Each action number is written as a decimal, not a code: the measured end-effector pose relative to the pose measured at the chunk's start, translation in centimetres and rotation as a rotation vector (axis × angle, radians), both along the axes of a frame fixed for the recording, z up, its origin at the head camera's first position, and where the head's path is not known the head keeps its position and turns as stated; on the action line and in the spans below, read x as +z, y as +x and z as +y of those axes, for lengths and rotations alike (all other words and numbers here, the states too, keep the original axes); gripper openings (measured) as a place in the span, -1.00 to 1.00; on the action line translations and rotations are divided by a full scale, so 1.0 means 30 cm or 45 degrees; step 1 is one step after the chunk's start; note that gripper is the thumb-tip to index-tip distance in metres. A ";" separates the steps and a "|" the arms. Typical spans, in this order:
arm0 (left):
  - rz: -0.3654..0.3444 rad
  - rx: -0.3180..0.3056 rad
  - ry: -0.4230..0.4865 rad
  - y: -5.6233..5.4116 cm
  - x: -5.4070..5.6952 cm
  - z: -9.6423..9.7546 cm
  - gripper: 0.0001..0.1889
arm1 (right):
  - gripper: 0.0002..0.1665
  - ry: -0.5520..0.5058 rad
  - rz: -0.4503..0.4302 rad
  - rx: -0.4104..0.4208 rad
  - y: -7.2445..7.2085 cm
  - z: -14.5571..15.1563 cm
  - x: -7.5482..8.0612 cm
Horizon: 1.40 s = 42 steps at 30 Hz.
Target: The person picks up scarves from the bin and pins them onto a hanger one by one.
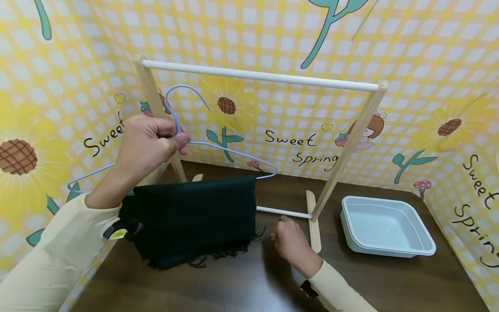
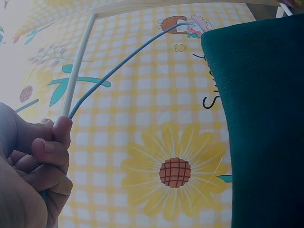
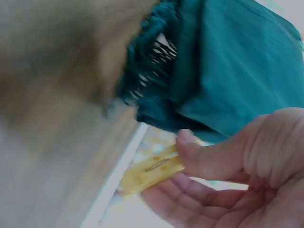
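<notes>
My left hand (image 1: 150, 141) pinches a light-blue clothes hanger (image 1: 238, 151) at the base of its hook and holds it up in front of the rack. Over the hanger's lower bar hangs a dark green fringed scarf (image 1: 195, 219), folded, its fringe hanging just above the table. Low beside the scarf's right edge is my right hand (image 1: 291, 245). In the right wrist view its thumb and fingers pinch a yellow clothespin (image 3: 152, 172), apart from the green cloth. From the head view the clothespin is mostly hidden by the fingers.
A wooden rack with a white top rail (image 1: 261, 76) stands behind the hanger. To its right, a pale blue plastic basin (image 1: 390, 249) sits on the dark wooden table (image 1: 241, 286). Yellow checked cloth (image 1: 257, 26) with printed flowers encloses the back and sides.
</notes>
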<state>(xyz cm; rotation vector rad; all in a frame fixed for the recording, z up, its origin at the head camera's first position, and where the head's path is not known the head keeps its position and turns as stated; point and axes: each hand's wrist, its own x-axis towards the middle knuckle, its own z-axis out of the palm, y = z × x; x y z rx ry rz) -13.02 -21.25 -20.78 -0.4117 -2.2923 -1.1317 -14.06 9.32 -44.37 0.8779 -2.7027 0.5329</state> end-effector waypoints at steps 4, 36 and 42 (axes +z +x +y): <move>0.000 -0.018 -0.002 0.002 -0.001 0.001 -0.49 | -0.72 -0.016 -0.007 -0.064 -0.009 0.043 0.048; -0.051 -0.018 0.002 -0.001 -0.036 0.031 -0.52 | -0.63 -0.671 0.443 0.025 0.005 0.036 0.292; -0.098 -0.025 0.011 -0.005 -0.029 0.040 -0.51 | -0.65 -0.718 0.488 0.044 0.015 0.032 0.327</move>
